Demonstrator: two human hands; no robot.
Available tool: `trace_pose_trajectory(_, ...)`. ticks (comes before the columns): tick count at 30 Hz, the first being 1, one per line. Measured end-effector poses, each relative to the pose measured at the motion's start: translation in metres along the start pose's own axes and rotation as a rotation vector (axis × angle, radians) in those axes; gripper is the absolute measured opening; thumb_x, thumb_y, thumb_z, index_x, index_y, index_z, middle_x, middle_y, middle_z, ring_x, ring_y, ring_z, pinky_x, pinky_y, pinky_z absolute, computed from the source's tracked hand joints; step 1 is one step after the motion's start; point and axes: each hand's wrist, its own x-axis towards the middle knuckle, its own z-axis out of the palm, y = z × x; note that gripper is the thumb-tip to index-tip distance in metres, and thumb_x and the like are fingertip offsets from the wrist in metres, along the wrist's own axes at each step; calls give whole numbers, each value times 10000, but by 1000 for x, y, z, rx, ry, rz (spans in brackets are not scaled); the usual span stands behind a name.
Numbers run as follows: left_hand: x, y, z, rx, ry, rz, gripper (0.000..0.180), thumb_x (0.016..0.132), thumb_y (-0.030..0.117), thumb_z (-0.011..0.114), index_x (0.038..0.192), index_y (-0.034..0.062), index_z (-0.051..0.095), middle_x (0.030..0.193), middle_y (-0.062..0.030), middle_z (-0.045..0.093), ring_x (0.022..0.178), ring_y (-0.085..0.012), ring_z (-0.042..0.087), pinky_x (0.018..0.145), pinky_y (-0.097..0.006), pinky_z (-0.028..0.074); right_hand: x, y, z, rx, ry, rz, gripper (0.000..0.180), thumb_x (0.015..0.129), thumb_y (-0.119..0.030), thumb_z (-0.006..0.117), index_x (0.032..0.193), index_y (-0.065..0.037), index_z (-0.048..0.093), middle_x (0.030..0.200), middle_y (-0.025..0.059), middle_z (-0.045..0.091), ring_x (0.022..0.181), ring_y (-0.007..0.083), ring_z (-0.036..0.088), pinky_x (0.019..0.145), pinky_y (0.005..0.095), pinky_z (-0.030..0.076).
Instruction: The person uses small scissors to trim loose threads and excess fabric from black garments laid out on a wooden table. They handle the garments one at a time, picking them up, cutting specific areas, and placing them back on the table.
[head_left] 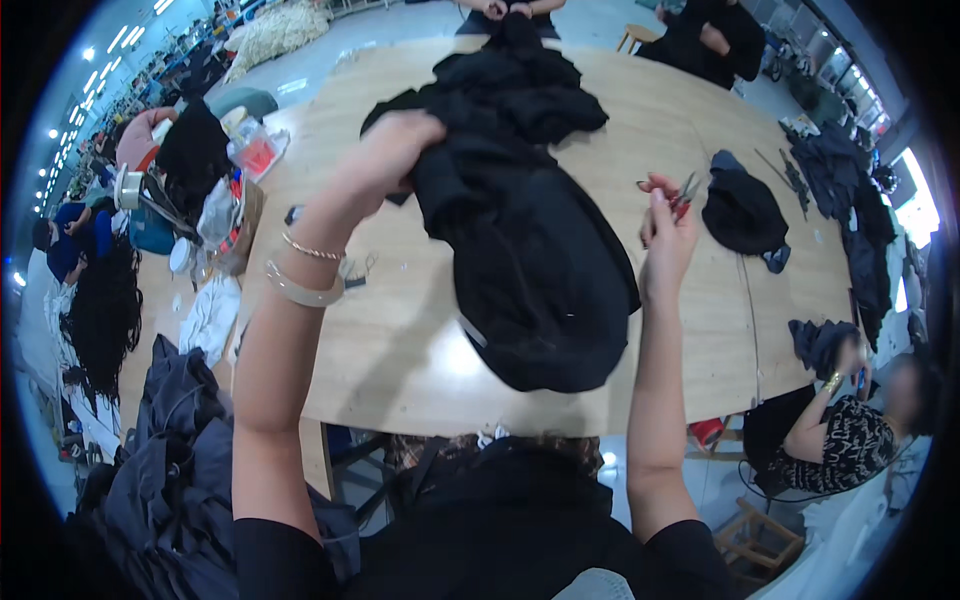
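Observation:
A black garment (540, 250) hangs from my raised left hand (405, 145), whose fingers are closed on its upper left part. Its lower end bulges out rounded toward me over the wooden table (390, 370). Which part of the garment is pinched is hidden by the hand and the folds. To the right of the cloth, apart from it, my right hand (670, 230) holds small scissors (684, 196) with red on the handle, blades pointing up and away. More black cloth (510, 75) lies bunched on the table beyond the garment.
Another black piece (745, 210) lies to the right, with dark clothes (845, 190) along the right edge. Bags and containers (225, 200) crowd the left side, above a dark grey fabric pile (185, 450). Other people stand or sit around the table, one handling dark cloth (825, 345) at right.

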Motion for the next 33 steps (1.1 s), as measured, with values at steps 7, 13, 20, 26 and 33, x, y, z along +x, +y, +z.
trace_pose_trajectory(7, -82, -215, 12, 289, 285, -143, 356, 899, 307, 709, 864, -46, 685, 714, -96, 662, 673, -128, 637, 621, -284, 508, -45, 36, -89, -273, -19, 215, 165, 976, -106, 582, 1075, -10, 672, 885, 20, 678, 492, -1, 317, 451, 193, 231)
trace_pose_trajectory(13, -127, -239, 100, 143, 253, -249, 486, 826, 407, 788, 883, -70, 710, 684, -73, 660, 631, -118, 617, 595, -279, 488, -70, 64, -68, -206, -203, 310, 168, 981, -105, 565, 1063, -7, 675, 891, 38, 688, 504, 11, 375, 464, 184, 287)
trace_pose_trajectory(20, -115, -227, 113, -695, 201, -319, 253, 988, 190, 606, 1148, 0, 657, 978, -58, 707, 827, -138, 671, 739, -261, 531, -94, 55, 6, -162, -457, 422, 150, 959, -107, 612, 1026, -10, 704, 917, 21, 689, 733, 54, 560, 705, 206, 443)
trace_pose_trajectory(26, -124, -154, 68, -969, -21, -107, 296, 1043, 193, 501, 1246, -3, 592, 1189, -82, 678, 1048, -156, 665, 906, -281, 537, -96, 42, 27, -244, -543, 340, 147, 913, -112, 680, 1020, -12, 694, 905, -22, 625, 838, 60, 532, 794, 214, 413)
trace_pose_trajectory(33, -134, -106, 64, -897, -31, 27, 360, 973, 28, 566, 1322, -53, 531, 1216, -120, 663, 1139, -163, 625, 998, -288, 489, -97, 15, 40, -170, -550, 173, 161, 917, -107, 678, 1046, -10, 672, 961, -16, 602, 859, 62, 533, 784, 212, 426)
